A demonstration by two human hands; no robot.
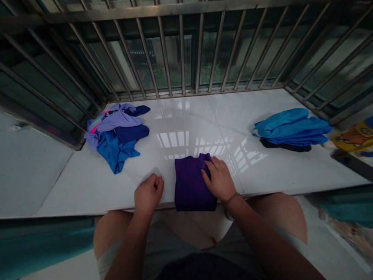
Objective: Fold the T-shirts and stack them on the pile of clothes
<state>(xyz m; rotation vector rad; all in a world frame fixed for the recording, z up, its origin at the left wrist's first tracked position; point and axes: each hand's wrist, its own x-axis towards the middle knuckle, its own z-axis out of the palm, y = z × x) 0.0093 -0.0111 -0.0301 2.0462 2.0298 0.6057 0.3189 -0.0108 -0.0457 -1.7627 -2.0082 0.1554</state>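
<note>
Apparently at the fold-and-flatten step: right hand (220, 178) on the purple cloth (192, 189)

Lightly, the right hand lies over the right side of the bundle, fingers bent at its upper corner, thumb set lower and a little apart from them. Whether cloth is pinched between thumb and fingers cannot be told from above; contact, though, looks plain. A thin wristband (233, 198) circles that wrist. Across the bundle, the left hand (148, 192) is curled into a loose fist just above the surface or on it, near the cloth but not touching it, with nothing visible in its grasp.

The purple cloth sits between the two hands, doubled into a compact block, its near end reaching past the front edge of the white ledge (274, 173). Its far edge looks uneven, so I judge the folding largely done and the shape being settled. A next move calls for the layers to be kept together, ideally with the left hand opened to support the overhanging end; lifting by one corner could undo the folds.

Farther out, at left, a lavender garment (124, 118) and a blue garment (115, 150) lie in a loose heap. Well to the right, folded blue cloth (290, 126) rests on a dark piece (286, 145). Beyond the ledge stand metal bars (182, 49).
</note>
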